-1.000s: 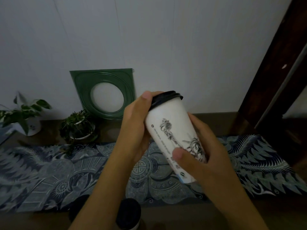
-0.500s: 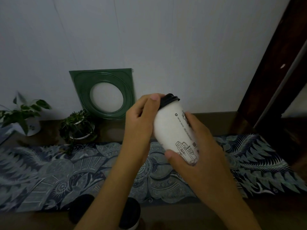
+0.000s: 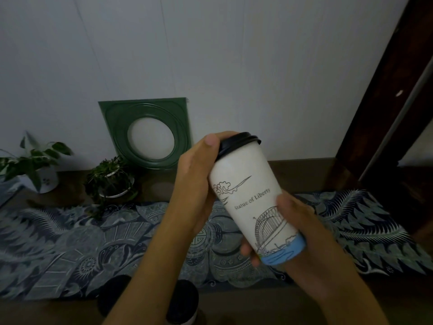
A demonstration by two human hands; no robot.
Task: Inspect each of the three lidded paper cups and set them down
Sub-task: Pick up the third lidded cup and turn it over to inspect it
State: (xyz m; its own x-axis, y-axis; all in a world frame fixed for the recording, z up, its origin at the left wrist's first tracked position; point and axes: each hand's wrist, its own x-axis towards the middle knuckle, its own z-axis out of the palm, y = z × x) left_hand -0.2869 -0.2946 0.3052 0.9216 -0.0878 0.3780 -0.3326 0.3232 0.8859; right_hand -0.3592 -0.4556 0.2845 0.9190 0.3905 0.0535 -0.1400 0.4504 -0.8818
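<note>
White paper with a black lid is what we've got in both hands right now, so going left to right; down at the bottom edge, two more dark-lidded cups sit near our left forearm, one (image 3: 112, 294) mostly in shadow and one (image 3: 182, 303) half hidden behind the arm, both standing on the table (image 3: 234, 308) in front of the patterned cloth (image 3: 70, 242); then our left hand (image 3: 194, 184) is curled around the upper part of the held cup (image 3: 248, 198), thumb tip pressed against the lid (image 3: 236, 143) rim, fingers wrapped round the far side where we can't see them; the cup itself is in the air above the cloth, tilted so the lid end points up and left and the blue-banded base points down and right, toward us; our right hand (image 3: 311, 245) cups that base end, thumb laid over the printed side, fingertips peeking out underneath; so the long axis runs diagonally between the two hands, and the right hand is the one under the base; we'd guess setting it down means rocking the base back to level first, since it'd land on its edge as it sits now.
</note>
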